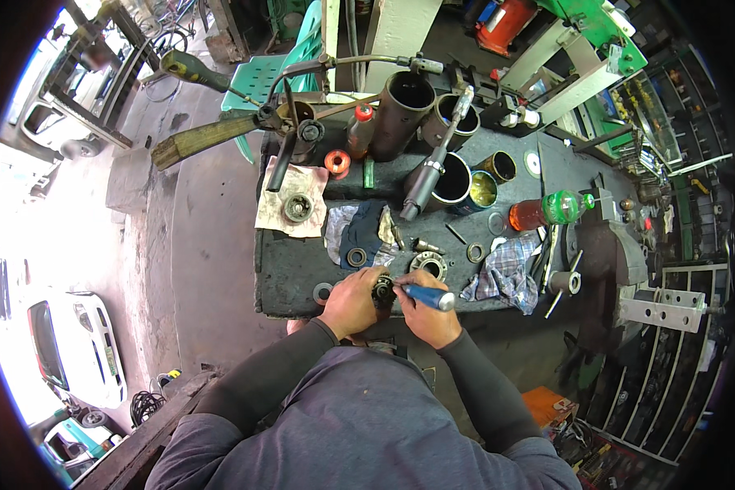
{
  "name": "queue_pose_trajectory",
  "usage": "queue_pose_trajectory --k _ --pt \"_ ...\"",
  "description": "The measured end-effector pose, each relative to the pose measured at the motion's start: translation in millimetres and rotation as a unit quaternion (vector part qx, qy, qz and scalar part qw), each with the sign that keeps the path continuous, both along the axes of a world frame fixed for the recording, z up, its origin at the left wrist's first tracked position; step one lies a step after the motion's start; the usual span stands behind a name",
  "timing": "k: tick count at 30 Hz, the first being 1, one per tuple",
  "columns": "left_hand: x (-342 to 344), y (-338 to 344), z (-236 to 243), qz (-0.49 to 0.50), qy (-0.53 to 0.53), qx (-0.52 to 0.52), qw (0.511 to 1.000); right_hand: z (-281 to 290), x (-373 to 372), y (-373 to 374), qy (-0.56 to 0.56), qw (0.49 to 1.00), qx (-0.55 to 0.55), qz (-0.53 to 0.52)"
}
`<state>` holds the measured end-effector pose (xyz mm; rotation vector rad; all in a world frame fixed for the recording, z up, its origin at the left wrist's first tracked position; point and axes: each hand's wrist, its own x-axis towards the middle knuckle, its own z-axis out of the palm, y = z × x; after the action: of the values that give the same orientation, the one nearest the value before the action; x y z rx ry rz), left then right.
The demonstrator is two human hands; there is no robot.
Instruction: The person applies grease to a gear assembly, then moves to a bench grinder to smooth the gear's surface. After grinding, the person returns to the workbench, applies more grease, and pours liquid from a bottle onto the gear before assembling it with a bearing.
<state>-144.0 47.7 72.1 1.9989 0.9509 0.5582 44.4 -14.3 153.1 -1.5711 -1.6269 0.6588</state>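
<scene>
My left hand (349,300) grips a small dark round metal part (382,291) at the front edge of the dark workbench (290,269). My right hand (427,317) holds a tool with a blue handle (426,296), its tip pressed against that part. Just beyond my hands lie a round flanged metal piece (428,265), a dark ring (356,257) on a cloth, and a flat washer (322,291) near my left hand.
Several dark steel cylinders (404,100) and open tins (482,189) stand at the back of the bench. A plaid rag (505,273), a green-capped bottle (547,211), a red ring (337,162) and a vise (604,245) lie to the right and rear. Cars (73,347) are parked left.
</scene>
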Motion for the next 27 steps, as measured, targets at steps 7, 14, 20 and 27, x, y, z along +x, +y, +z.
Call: queue_pose_trajectory --k 7,14,20,27 --pt "-4 -5 1 0.003 0.028 -0.030 0.999 -4 2 -4 -0.018 1.000 0.004 0.002" --pt "-2 -4 -3 0.009 0.003 -0.008 1.000 3 1 -2 0.023 1.000 -0.002 0.002" --pt "-2 -5 -2 0.006 0.011 -0.033 0.999 4 1 2 0.006 1.000 -0.014 0.006" --pt "-2 -5 1 0.004 0.025 -0.026 0.999 7 1 4 0.010 1.000 -0.018 0.008"
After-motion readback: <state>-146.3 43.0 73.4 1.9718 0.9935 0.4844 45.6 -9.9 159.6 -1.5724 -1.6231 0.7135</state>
